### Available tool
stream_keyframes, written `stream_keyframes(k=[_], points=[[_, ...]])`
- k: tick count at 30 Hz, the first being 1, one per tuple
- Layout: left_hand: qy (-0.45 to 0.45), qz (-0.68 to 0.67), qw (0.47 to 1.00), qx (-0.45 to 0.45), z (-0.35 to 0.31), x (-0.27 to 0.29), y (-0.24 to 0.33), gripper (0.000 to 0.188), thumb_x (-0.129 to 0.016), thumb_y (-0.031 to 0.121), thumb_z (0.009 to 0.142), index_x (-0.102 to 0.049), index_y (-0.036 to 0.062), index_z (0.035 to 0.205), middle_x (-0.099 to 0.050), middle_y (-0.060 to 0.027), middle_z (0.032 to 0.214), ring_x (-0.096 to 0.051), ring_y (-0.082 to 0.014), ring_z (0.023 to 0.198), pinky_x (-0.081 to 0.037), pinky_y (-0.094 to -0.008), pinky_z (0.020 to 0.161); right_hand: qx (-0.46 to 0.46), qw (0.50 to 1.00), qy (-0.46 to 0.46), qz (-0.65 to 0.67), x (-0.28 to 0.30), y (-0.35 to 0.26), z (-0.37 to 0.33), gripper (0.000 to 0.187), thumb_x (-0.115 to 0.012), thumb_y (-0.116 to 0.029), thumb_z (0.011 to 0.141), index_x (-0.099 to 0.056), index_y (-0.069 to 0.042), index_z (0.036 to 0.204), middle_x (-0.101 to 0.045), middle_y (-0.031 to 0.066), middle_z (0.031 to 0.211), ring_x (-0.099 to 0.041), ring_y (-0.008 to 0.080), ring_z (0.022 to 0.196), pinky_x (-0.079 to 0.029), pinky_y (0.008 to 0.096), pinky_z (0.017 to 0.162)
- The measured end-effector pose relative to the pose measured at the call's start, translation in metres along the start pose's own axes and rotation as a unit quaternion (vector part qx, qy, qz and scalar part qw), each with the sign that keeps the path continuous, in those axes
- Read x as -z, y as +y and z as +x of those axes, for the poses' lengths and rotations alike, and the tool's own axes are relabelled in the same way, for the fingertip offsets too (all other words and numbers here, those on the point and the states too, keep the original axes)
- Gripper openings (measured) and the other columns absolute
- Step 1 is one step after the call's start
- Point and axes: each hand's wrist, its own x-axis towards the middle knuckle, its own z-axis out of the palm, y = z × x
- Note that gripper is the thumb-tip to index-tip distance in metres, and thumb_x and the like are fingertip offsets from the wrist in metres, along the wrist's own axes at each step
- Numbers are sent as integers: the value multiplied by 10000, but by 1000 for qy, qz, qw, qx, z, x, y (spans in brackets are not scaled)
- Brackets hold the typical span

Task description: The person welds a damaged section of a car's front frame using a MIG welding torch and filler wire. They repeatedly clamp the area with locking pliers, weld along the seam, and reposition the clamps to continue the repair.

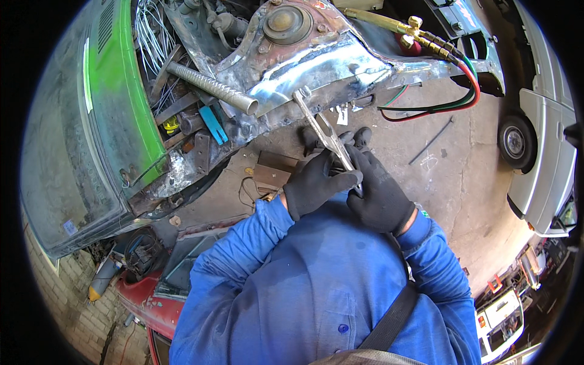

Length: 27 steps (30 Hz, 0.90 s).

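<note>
Both of my hands wear black gloves and meet in front of my chest on a long metal pair of locking pliers (pixel 328 139). My left hand (pixel 314 187) grips the handles from the left, its thumb lying across them. From the other side, the fingers of my right hand (pixel 380 193) close round the handle end. The tool slants up and away, and its jaws come up to the lower edge of the bare-metal inner wing panel (pixel 328 64). Whether they bite on that edge I cannot tell.
A ribbed metal tube (pixel 213 88) and a light-blue piece (pixel 213 125) rest on the car body at left, beside its green panel (pixel 115 91). A brass torch (pixel 389 24) with red and green hoses (pixel 468 91) lies at the upper right. A white vehicle (pixel 541 134) stands far right.
</note>
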Motion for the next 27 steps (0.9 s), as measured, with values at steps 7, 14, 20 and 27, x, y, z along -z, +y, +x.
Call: stream_keyframes(k=[7,14,20,27], points=[[-26,-20,999,-11,-1,1,3,1016,-755,362,976,-189,-42,1716,-418,-243,1667,-411,-317,1564,-332,-435,1302,-13,1000,16,-4,-10,3,-3,837,-710,-162,819,-427,61,1575,-614,284,1213,-623,485,1165,-509,547,1030],[11,-20,999,-40,-1,-1,-3,945,-792,285,969,-278,-82,1672,-585,-186,1535,-599,-236,1399,-492,-374,1183,-35,999,-11,-10,-6,1,-3,850,-713,-192,831,-417,50,1591,-604,295,1261,-613,488,1210,-491,535,1086],[-35,35,998,-45,-2,2,4,995,-753,309,976,-190,-64,1707,-415,-259,1659,-425,-335,1552,-339,-448,1292,-41,997,-8,59,-3,4,-9,874,-702,-181,853,-378,31,1636,-590,316,1350,-607,492,1268,-492,513,1114],[-36,-5,994,-104,13,-15,5,847,-799,300,987,-355,-15,1637,-712,-134,1287,-715,-213,1189,-581,-363,1037,-70,990,-16,122,13,6,-19,866,-689,-96,881,-347,4,1670,-537,288,1501,-610,438,1351,-493,469,1140]])
